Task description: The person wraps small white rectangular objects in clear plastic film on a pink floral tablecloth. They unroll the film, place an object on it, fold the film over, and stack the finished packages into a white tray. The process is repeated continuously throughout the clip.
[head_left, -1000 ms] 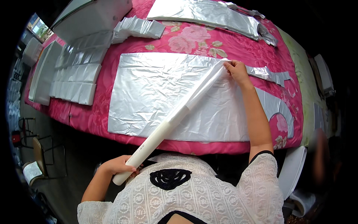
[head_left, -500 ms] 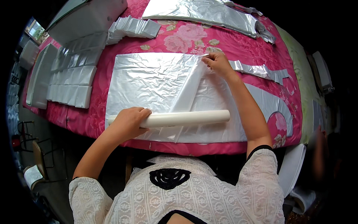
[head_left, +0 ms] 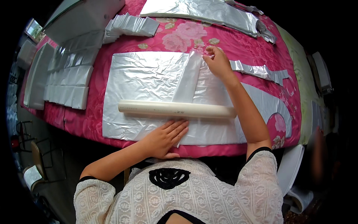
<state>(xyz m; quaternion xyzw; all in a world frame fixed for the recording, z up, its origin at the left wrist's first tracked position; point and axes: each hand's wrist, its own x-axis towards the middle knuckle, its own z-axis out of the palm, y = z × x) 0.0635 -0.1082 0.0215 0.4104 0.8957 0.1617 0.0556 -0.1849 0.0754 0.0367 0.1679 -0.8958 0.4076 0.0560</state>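
Silvery-white plastic bags (head_left: 141,74) lie flattened in front of me, with a handle cutout at the right end. A folded flap (head_left: 187,76) of the top bag runs from its far edge down toward a white tube (head_left: 156,107) lying crosswise on the plastic. Near the close edge, my left hand (head_left: 167,137) rests flat below the tube, fingers stretched out on the plastic. My right hand (head_left: 217,61) hovers by the bag's far edge, just right of the flap's top, with thumb and fingers apart and nothing visible between them.
A pink floral cloth (head_left: 89,119) covers the table. Several rows of small folded plastic packets (head_left: 69,76) fill the left beside white bins (head_left: 37,78). More bags (head_left: 197,11) lie at the back, and a crumpled plastic strip (head_left: 259,70) is at the right.
My left hand has let go of the tube and moved right and nearer, onto the plastic. The tube has shifted right and slightly away. My right hand has released the flap's far end.
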